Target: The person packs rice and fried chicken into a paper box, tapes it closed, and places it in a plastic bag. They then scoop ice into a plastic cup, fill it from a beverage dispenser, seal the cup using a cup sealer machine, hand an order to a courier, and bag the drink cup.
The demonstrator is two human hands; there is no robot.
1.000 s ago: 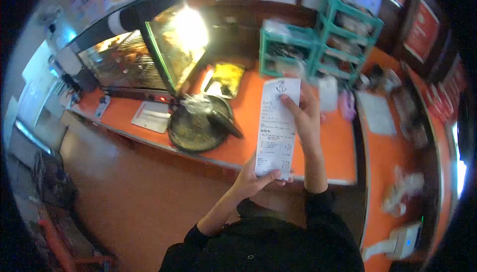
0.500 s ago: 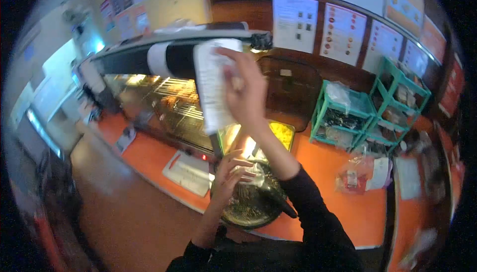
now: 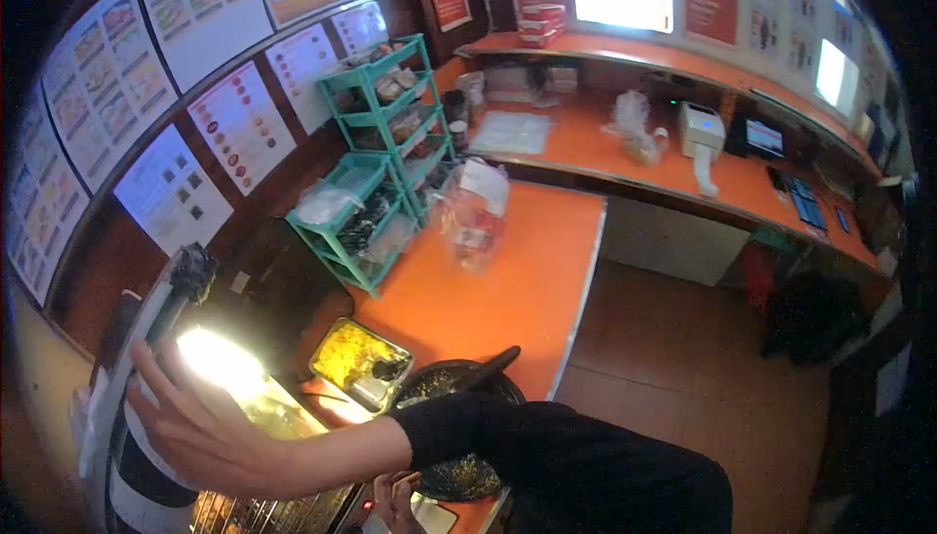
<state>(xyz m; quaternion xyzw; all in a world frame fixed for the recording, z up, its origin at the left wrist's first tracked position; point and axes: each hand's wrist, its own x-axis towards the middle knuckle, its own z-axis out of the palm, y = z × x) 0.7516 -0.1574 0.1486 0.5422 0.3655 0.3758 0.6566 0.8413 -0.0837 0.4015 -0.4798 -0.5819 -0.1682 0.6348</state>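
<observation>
My right hand [image 3: 200,436] reaches across to the far left, its fingers spread against the top edge of the lit food warmer [image 3: 125,436]. I see nothing held in it; its palm side is hidden. Low in the frame, partly cut off, my left hand [image 3: 393,503] has loosely bent fingers apart, near the warmer's front and its red light. A dark round pan [image 3: 454,480] with a black handle lies beneath my right sleeve. Beside it stands a metal tray of yellow food [image 3: 353,356] with a utensil in it.
Green stacked racks [image 3: 376,168] hold packets against the wall. Plastic-bagged items [image 3: 475,217] lie on the orange counter [image 3: 537,280]. A receipt printer [image 3: 701,132] with paper hanging out, a small screen [image 3: 764,139] and a keyboard [image 3: 805,204] stand on the back counter.
The view has swung right, bringing the back counter in. The long white paper slip under my right hand is out of sight. My left hand now sits at the bottom edge.
</observation>
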